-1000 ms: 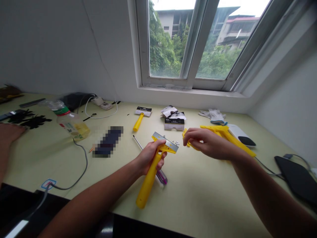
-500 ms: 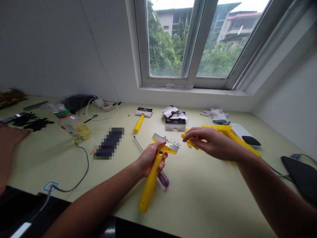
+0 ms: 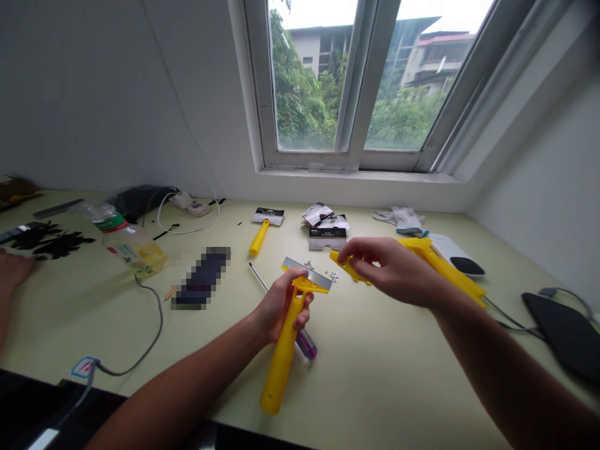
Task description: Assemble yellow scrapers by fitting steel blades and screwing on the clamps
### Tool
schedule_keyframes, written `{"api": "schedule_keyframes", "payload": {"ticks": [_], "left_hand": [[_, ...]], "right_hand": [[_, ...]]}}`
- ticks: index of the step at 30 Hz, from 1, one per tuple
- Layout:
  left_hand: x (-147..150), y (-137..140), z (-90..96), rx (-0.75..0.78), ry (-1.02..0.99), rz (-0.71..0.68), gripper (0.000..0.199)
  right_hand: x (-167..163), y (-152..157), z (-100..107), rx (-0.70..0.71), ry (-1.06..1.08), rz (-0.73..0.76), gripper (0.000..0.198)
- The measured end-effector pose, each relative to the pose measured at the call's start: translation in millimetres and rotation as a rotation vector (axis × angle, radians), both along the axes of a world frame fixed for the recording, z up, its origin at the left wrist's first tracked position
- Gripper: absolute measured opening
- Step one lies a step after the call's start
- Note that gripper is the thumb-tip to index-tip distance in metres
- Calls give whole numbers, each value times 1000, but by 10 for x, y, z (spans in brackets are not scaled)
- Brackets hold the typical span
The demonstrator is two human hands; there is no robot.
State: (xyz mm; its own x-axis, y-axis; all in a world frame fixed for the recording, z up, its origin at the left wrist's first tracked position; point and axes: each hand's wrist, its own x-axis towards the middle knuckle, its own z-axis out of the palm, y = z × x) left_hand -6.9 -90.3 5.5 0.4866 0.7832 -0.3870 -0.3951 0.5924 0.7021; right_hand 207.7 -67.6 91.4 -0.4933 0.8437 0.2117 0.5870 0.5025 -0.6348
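My left hand (image 3: 281,306) is closed round the neck of a yellow scraper (image 3: 282,356), its thumb on the flat metal blade (image 3: 307,273) at the head. The handle points down toward the table's front edge. Under that hand lies a screwdriver (image 3: 307,345) with a clear purple handle, its shaft partly hidden. My right hand (image 3: 382,265) pinches a small yellow plastic piece (image 3: 334,257) just right of the blade. Below the right fingers more yellow plastic (image 3: 360,275) shows, partly covered. Small metal nuts or screws (image 3: 333,275) lie on the table behind the blade.
Another yellow scraper (image 3: 259,237) lies farther back, beside black-and-white packaging (image 3: 327,237). Yellow scraper handles (image 3: 450,275), white gloves (image 3: 403,219) and a white device (image 3: 454,255) are at right. A bottle (image 3: 135,247), cables and another person's hand (image 3: 16,269) are at left.
My right hand has moved slightly left with the yellow piece, closer to the scraper blade. My left hand keeps its hold on the scraper. The whole view has shifted a little.
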Motion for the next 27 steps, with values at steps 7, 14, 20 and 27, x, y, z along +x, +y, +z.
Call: {"api": "schedule_keyframes", "payload": {"ticks": [7,14,20,27], "left_hand": [[6,-55,-41,41,-37,-18,29],[19,-91,24,9,30,-64,21],[39,-131,81,-11,7,-17,22],[33,-119,26,28,-39,4,25]], "right_hand": [[-52,35,-87,-212,154,71,26],[-156,66,-104,-242,118,8,30],[-415,94,-71,-202,45,-38,24],[-593,70,-151,-37,-46,-39,20]]}}
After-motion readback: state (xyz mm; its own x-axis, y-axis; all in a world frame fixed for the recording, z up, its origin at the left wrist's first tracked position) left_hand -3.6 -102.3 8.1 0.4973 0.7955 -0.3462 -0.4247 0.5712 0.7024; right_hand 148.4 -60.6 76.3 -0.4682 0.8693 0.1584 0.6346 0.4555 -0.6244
